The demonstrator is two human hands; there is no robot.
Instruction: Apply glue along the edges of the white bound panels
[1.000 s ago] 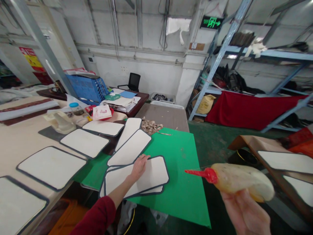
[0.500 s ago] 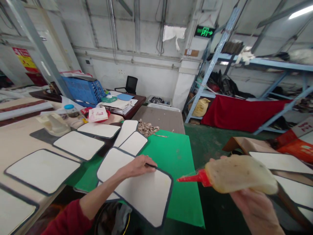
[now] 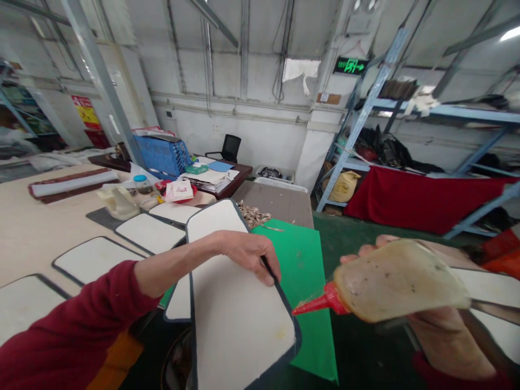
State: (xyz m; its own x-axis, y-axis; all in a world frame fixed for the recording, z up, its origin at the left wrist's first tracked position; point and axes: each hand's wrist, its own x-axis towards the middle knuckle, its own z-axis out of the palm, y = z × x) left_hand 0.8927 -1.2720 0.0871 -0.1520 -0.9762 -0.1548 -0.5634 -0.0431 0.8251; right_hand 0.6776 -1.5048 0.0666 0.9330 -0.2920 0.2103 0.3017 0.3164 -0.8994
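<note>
My left hand pinches the dark-edged rim of a white rounded panel, which is tilted and lifted in front of me. In my right hand lies a cloudy squeeze bottle on its side, fingers wrapped round it. Its red nozzle points left, close to the panel's right edge; whether the tip touches it I cannot tell. Under and beyond the panel spreads a green sheet. Part of another white panel shows beneath the held one.
More dark-edged white panels lie on the pale table at left, near a cream plastic container and a blue-lidded jar. Tangled beige strips sit behind the green sheet. Further white panels lie at right, and blue shelving stands behind.
My left hand has raised and turned the panel, bringing it nearer to me. The bottle stays in my right hand, nozzle now beside the panel's edge. The view has swung left.
</note>
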